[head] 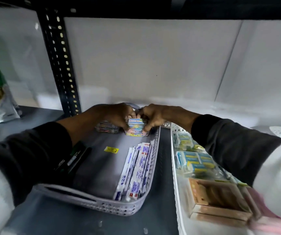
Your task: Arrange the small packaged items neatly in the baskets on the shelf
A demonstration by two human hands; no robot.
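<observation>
Small colourful packet (136, 127) pinched between left hand (119, 114) and right hand (153, 116), frame centre, at far end of grey basket (92, 200).

A small clear box of coloured clips (136, 128), topped with a white and blue label, is held upright at the far end of the grey perforated basket (92, 203), against its right wall. A second, similar clear box (106, 128) is seen just to its left, blurred, perhaps lying flat. Long white packets with blue and red print (134, 172) are stacked on edge along the basket's right wall. Dark slim packages (73, 158) are laid near its left side. In the white basket (174, 160) to the right, blue and yellow small boxes (195, 161) are grouped, with tan cartons (217, 199) at the near end.
</observation>
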